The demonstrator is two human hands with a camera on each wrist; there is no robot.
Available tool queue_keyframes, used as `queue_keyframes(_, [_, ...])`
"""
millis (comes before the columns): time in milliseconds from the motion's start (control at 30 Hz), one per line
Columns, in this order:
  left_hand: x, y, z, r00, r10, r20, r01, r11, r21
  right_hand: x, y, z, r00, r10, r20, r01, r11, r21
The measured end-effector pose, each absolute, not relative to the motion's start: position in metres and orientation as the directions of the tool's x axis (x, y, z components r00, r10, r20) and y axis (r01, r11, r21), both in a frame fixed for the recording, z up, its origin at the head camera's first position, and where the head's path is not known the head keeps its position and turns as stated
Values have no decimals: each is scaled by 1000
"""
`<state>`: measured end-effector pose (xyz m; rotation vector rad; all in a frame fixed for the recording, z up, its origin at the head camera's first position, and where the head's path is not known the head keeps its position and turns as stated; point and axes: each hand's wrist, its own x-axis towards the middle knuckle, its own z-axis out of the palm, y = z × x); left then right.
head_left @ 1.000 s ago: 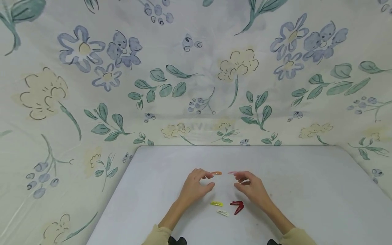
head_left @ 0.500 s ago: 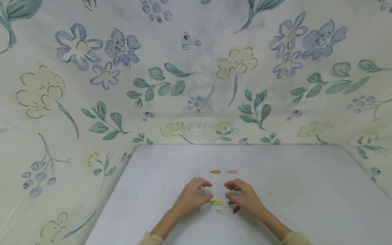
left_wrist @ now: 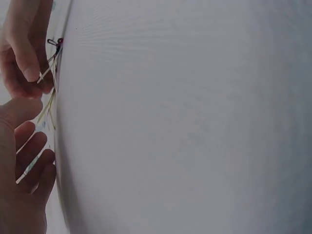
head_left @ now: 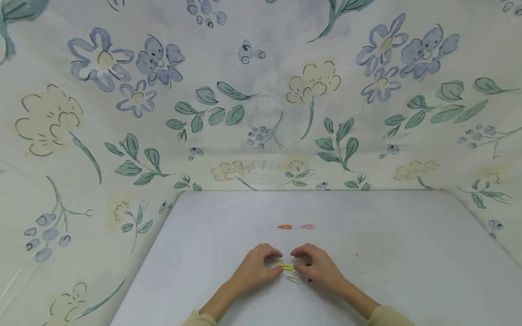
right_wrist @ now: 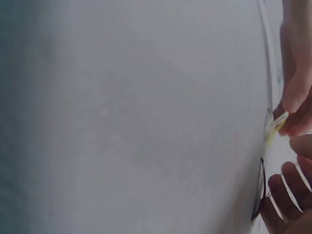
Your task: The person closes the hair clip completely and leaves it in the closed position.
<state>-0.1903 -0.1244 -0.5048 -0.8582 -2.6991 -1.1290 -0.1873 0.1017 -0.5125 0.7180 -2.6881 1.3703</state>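
My left hand (head_left: 258,266) hovers low over the table, fingers loosely curved with a gap to the thumb. Its thumb tip overlaps the left end of a yellow snap hair clip (head_left: 287,267). Opposite, my right hand (head_left: 320,265) has the same relaxed curve and holds nothing, its thumb at the yellow clip's right end. A white hair clip (head_left: 292,279) lies just nearer to me. Under the right hand, dark red hair clips are mostly hidden; one dark red clip (right_wrist: 263,187) shows beneath the fingers in the right wrist view.
Farther back on the white table (head_left: 195,235) lie an orange hair clip (head_left: 285,227) and a pink hair clip (head_left: 307,226), side by side. A floral sheet (head_left: 261,136) rises behind the table's back edge and along its sides.
Both hands have drawn back from the orange and pink clips, which now lie free, and come nearer to me and closer together over the yellow and dark red clips.
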Motion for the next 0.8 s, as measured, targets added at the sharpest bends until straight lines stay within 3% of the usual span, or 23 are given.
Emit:
queue_keyframes(300, [-193, -121, -506, -845, 457, 278, 523, 599, 606, -183, 97, -518, -877, -387, 284, -467, 548, -694])
queue_keyframes(800, [-188, -120, -504, -863, 434, 260, 493, 608, 622, -182, 96, -515, -902, -389, 185, -397, 582, -710])
